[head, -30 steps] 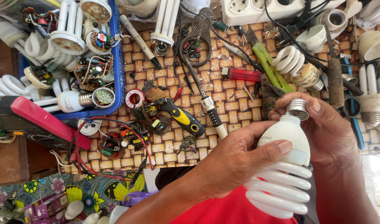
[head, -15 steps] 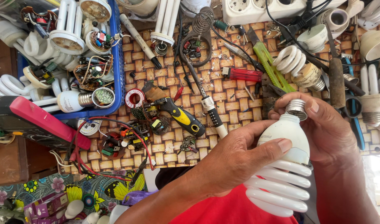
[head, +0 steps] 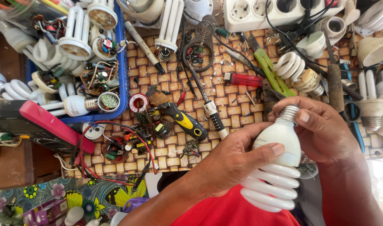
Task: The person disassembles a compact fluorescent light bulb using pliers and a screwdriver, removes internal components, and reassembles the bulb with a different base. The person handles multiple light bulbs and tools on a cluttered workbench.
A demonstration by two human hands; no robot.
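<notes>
Nearby, screwdriver (head: 186, 124) (yellow-black) beside held bulb (head: 279, 144).

Bright, even daylight, sharp picture
Glare whitens the lower right beside the bulb (head: 279, 167); edges bend slightly.

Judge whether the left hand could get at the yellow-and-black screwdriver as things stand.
Probably not straight away: the left hand is wrapped around the spiral bulb. The screwdriver lies uncovered on the woven mat just beyond it.
</notes>
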